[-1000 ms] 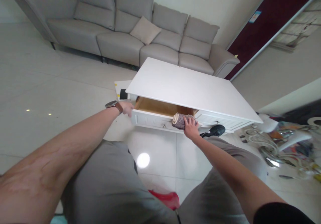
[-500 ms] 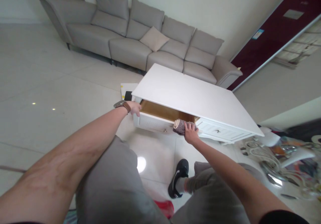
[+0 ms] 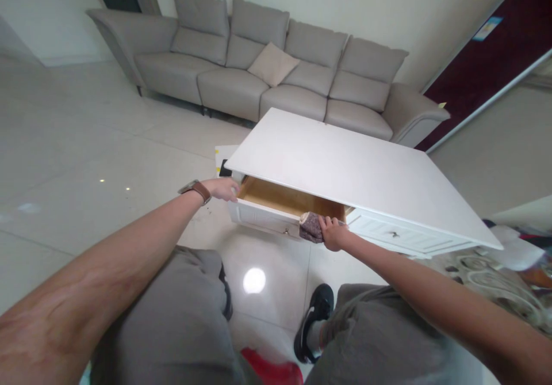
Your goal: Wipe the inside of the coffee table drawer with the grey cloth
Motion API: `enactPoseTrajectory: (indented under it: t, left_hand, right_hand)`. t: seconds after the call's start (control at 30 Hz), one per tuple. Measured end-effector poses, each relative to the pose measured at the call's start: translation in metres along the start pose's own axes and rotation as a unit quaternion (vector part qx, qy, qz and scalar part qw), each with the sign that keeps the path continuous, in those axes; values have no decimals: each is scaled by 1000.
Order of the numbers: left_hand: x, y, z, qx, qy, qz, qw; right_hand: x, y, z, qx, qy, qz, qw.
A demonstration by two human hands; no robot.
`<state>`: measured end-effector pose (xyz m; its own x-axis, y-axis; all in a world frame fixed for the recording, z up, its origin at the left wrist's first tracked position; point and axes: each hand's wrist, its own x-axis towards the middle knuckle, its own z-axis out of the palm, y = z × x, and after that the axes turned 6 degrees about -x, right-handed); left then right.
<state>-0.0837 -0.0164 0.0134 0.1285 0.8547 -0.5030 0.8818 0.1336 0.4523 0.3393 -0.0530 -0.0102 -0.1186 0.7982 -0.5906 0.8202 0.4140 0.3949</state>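
Observation:
A low white table [image 3: 345,166] stands in front of me with its left drawer [image 3: 263,217] pulled out, showing a bare wooden inside. My right hand [image 3: 334,234] is closed on a greyish-purple cloth [image 3: 310,228] pressed against the drawer's front rim. My left hand [image 3: 223,189], with a watch on the wrist, rests on the drawer's left corner; its fingers curl over the edge.
A long grey sofa [image 3: 276,68] with a beige cushion stands behind the table. Cables and clutter [image 3: 495,281] lie on the floor at the right. A white board with a dark item [image 3: 224,163] lies left of the table. My black shoe [image 3: 317,316] is below.
My view has shifted and risen; my right foot stepped back under me. The right hand with the cloth slid a little along the drawer's front edge. The left hand stayed at the corner.

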Motion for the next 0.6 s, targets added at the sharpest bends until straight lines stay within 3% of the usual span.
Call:
enactPoseTrajectory:
  t: [0.17, 0.33, 0.6]
  left_hand:
    - [0, 0, -3, -62, 15, -15, 998]
    - [5, 0, -4, -104, 29, -35, 993]
    - [5, 10, -6, -51, 31, -37, 998]
  right_hand:
    - [4, -4, -19, 24, -21, -39, 999]
    - [2, -18, -33, 26, 24, -81, 996]
    - [2, -15, -35, 45, 25, -109, 993]
